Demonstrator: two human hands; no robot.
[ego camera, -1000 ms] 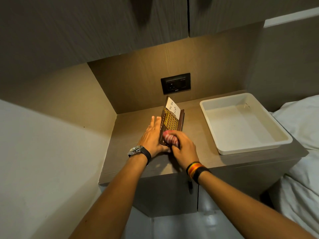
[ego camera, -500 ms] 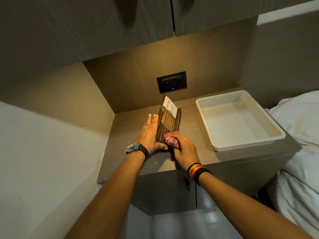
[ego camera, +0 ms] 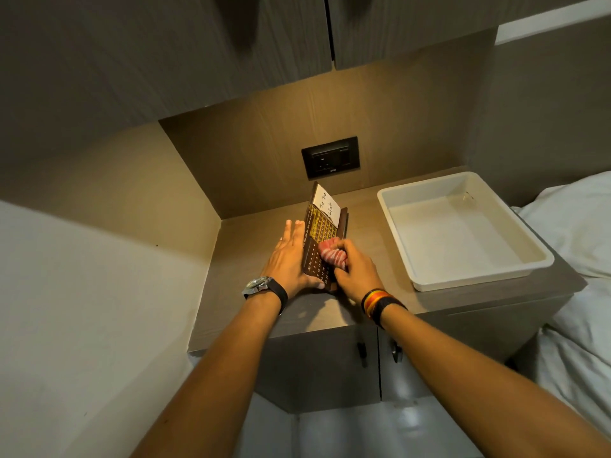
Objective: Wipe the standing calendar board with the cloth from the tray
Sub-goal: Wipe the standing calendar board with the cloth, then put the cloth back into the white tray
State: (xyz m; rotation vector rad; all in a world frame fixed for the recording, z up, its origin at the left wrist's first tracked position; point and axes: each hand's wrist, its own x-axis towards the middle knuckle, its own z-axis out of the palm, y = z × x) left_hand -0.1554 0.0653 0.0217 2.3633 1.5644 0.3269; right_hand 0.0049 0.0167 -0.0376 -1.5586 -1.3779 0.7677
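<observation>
The brown wooden standing calendar board stands on the grey wooden cabinet top, between left hand and right hand; the white rectangular plastic tray lies to its right, a black wall socket behind

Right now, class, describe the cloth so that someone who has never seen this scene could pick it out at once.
Start at the brown cabinet top under the black wall socket. Left of the white tray stands the calendar board, steadied by the left hand. The cloth is the bunched wad in the right hand, pressed to the board's face: the only red-and-white striped thing here.
</observation>
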